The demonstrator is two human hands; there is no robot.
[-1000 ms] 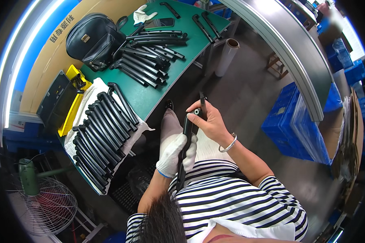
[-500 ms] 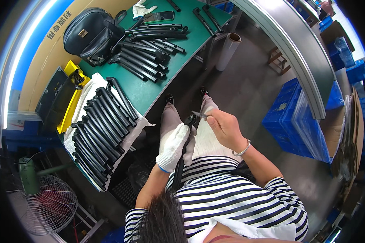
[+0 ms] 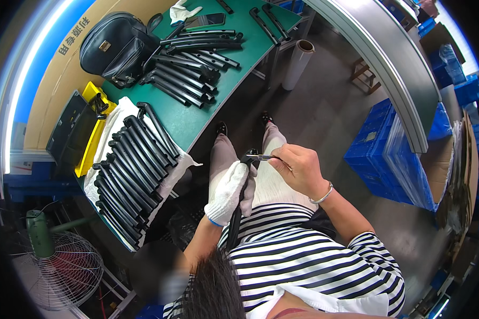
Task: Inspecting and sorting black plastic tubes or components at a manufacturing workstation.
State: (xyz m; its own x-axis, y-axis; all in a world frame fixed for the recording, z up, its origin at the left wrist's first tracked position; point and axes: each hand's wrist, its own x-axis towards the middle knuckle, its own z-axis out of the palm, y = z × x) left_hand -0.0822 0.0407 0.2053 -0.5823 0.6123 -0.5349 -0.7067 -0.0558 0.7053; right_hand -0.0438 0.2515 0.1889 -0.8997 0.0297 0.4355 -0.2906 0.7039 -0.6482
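My left hand (image 3: 226,194), in a white knit glove, is closed round a long black tube (image 3: 234,228) in front of my body. The tube's upper end rises out of the glove. My bare right hand (image 3: 302,169), with a bangle at the wrist, pinches a slim silvery tool (image 3: 263,157). Its tip meets the tube's upper end; the exact kind of tool is too small to make out. To the left, a row of black tubes (image 3: 135,167) lies on a white cloth (image 3: 184,162) at the green table's (image 3: 178,119) near end.
More black tubes (image 3: 183,82) lie farther up the table, beside a black bag (image 3: 112,50), a phone (image 3: 206,21) and a loose white glove (image 3: 183,11). A fan (image 3: 64,260) stands lower left. Blue crates (image 3: 370,154) and a white roll (image 3: 299,66) are on the right-hand floor.
My right hand has turned, and the tool's tip now touches the tube's upper end instead of sitting just off it. A dark blurred shape has appeared beside my left elbow.
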